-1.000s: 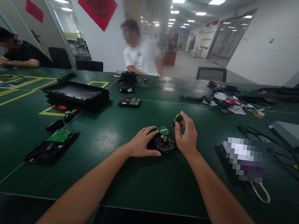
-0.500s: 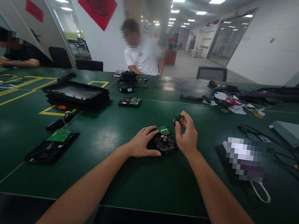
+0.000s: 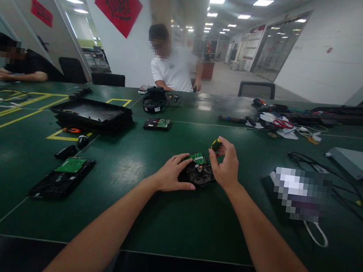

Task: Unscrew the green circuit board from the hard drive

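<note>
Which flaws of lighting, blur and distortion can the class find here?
Head view: pale glare on the green tabletop, left of the left hand; head view: glass doors lean, suggesting wide-angle distortion; head view: the white shirt looks hazy at its right; head view: pixel blocks obscure an item beyond the right hand.

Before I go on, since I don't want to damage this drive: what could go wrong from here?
The right hand pinches the screwdriver in its fingertips; that light grip might slip and scratch the green board. The left hand braces the drive from the left, so it could swivel if pushed. Left fingertips lie beside the board, where a slip might catch them.
</note>
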The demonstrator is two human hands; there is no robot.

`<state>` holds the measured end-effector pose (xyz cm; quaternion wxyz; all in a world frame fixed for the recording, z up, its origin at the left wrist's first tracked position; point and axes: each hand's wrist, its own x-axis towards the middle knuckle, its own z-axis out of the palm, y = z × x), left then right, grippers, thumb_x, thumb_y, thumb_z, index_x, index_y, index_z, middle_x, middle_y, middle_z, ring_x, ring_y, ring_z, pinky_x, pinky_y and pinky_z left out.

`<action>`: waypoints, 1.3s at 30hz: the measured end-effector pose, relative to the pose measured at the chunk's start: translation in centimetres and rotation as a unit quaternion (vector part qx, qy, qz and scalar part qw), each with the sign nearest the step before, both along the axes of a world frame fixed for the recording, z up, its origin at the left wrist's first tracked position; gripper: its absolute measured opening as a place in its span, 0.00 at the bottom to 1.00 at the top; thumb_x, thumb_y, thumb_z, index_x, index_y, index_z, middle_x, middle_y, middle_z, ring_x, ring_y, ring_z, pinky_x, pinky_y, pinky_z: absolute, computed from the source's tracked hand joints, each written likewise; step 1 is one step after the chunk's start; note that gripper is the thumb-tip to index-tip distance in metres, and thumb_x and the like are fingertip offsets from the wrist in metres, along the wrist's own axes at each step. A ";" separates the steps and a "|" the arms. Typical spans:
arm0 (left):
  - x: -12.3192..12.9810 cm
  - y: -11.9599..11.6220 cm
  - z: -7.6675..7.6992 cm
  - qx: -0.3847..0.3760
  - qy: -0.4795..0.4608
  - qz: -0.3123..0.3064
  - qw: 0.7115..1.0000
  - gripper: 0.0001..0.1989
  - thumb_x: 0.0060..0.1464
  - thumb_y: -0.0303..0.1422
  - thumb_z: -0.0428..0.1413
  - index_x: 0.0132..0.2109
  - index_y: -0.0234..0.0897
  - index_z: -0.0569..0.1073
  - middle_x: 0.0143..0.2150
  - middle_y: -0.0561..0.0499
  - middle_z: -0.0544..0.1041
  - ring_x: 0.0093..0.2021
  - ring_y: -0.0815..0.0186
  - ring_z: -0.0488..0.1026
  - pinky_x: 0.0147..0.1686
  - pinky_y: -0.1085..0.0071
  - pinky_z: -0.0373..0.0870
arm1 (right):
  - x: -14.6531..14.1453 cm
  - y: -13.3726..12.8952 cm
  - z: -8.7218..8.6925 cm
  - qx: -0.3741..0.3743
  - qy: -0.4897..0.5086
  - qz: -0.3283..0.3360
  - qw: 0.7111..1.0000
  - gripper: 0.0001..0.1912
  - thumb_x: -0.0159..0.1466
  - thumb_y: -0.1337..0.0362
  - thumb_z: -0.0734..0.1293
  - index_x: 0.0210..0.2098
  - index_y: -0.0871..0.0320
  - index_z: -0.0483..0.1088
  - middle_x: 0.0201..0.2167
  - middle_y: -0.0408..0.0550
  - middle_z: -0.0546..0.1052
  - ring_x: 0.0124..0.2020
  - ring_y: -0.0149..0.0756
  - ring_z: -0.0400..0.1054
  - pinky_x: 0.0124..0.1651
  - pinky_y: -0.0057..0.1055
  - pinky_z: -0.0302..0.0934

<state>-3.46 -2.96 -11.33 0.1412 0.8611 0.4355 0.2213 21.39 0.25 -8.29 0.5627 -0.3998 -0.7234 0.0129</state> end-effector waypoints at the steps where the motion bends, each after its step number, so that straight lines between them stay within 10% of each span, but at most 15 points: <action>1: 0.0 0.0 0.0 0.001 0.001 0.000 1.000 0.56 0.49 0.65 0.64 0.76 0.45 0.58 0.76 0.38 0.56 0.74 0.39 0.55 0.71 0.39 0.55 | 0.0 0.0 0.1 0.004 -0.005 -0.002 1.000 0.27 0.71 0.56 0.68 0.68 0.48 0.61 0.55 0.55 0.74 0.45 0.44 0.75 0.46 0.46 0.78; 39: -0.1 0.0 -0.1 0.001 0.003 -0.003 1.000 0.55 0.50 0.65 0.63 0.76 0.45 0.58 0.77 0.38 0.56 0.75 0.39 0.54 0.72 0.40 0.55 | 0.0 0.1 -0.2 0.019 0.005 0.004 1.000 0.28 0.71 0.61 0.67 0.68 0.50 0.60 0.57 0.57 0.72 0.46 0.44 0.75 0.46 0.46 0.78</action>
